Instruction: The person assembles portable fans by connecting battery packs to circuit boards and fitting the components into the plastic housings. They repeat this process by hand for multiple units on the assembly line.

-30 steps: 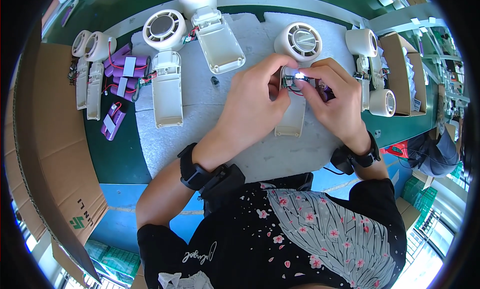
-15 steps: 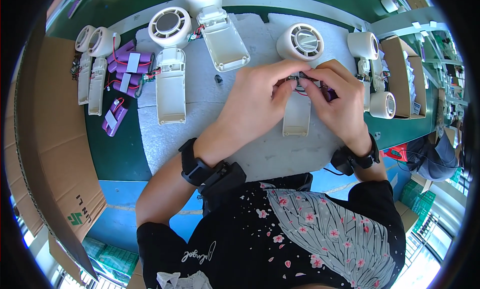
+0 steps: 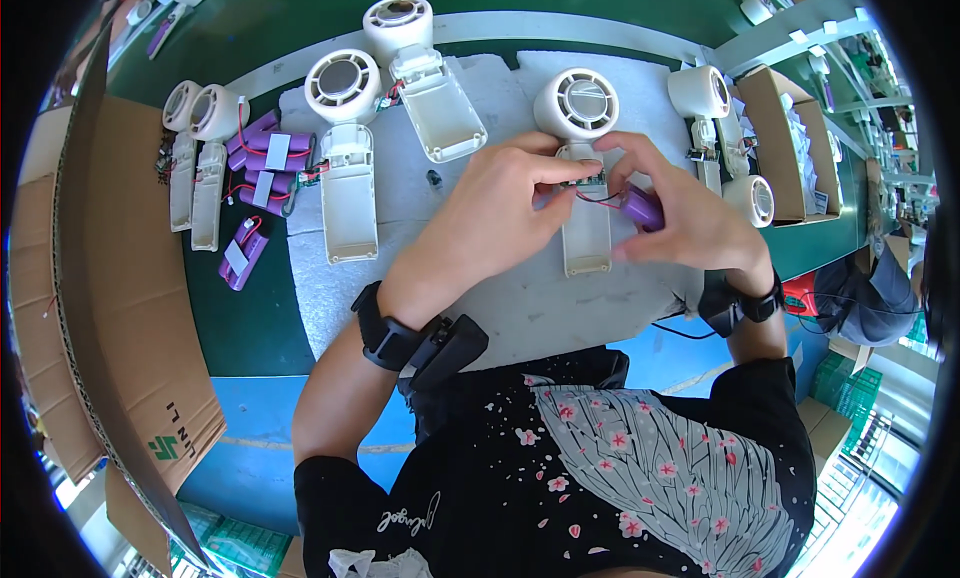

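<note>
In front of me a white handheld fan lies with its round head [image 3: 577, 105] away from me and its open handle shell [image 3: 587, 243] toward me. My left hand [image 3: 508, 193] is closed, pinching a small green circuit board [image 3: 588, 179] between thumb and fingers over the top of that shell. A purple battery [image 3: 642, 209] sits in my right hand [image 3: 695, 206], with the fingers curled round it and the thumb and index finger spread apart. Red and dark wires [image 3: 598, 200] run between the board and the battery. Part of the board is hidden by my left fingers.
Two more open fans [image 3: 349, 193] [image 3: 442, 113] lie on the grey foam mat [image 3: 450, 268]. Purple batteries [image 3: 275, 153] and narrow shells [image 3: 207, 198] are at the left, beside a large cardboard box [image 3: 130, 278]. Fan parts [image 3: 700, 92] and a small carton [image 3: 790, 143] stand at the right.
My right hand has drawn back from the left fingers and opened wider, so the battery and wires now show. My left hand still holds the board. The whole view has shifted slightly.
</note>
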`<state>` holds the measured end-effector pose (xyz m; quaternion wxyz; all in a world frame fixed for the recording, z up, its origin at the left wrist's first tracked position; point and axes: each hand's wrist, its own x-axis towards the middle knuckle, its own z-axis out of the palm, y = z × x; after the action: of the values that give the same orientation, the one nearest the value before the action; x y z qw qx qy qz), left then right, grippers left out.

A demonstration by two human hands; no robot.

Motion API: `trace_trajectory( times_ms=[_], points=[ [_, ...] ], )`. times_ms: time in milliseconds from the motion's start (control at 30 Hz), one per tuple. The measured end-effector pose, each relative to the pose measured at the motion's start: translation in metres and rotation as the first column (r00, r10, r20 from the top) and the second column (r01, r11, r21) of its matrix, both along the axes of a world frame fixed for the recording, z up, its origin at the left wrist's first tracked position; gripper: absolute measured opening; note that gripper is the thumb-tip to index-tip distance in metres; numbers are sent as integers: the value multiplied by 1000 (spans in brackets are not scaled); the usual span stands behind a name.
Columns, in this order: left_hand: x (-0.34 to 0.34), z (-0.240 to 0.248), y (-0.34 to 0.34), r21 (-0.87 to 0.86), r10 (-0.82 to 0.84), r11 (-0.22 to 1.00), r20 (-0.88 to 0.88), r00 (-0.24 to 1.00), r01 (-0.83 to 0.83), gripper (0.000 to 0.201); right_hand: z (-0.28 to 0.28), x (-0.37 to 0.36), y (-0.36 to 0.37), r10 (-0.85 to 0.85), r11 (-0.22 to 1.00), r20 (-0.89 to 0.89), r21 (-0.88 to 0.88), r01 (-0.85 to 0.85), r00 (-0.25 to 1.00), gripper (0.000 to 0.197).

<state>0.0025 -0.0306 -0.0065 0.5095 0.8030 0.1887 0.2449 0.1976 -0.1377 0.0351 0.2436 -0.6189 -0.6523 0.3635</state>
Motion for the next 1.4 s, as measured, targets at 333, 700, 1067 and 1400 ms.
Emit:
trace_trajectory(
  times_ms=[333,700,1067,1400],
  points=[
    [6,-7,-5,-99,69,993,41,997,-65,34,13,4,-21,-522,804,-86,-382,455,849,43],
    [9,-13,-18,-84,171,983,85,982,-164,33,4,-2,-36,-110,921,533,373,-116,839,13],
    [10,-6,-15,-149,115,983,53,992,-106,33,9,-4,-28,6,945,679,235,-226,734,8],
    [11,-7,-17,-235,164,960,27,986,-153,32,3,8,-36,-108,946,398,321,-28,911,7]
  ],
)
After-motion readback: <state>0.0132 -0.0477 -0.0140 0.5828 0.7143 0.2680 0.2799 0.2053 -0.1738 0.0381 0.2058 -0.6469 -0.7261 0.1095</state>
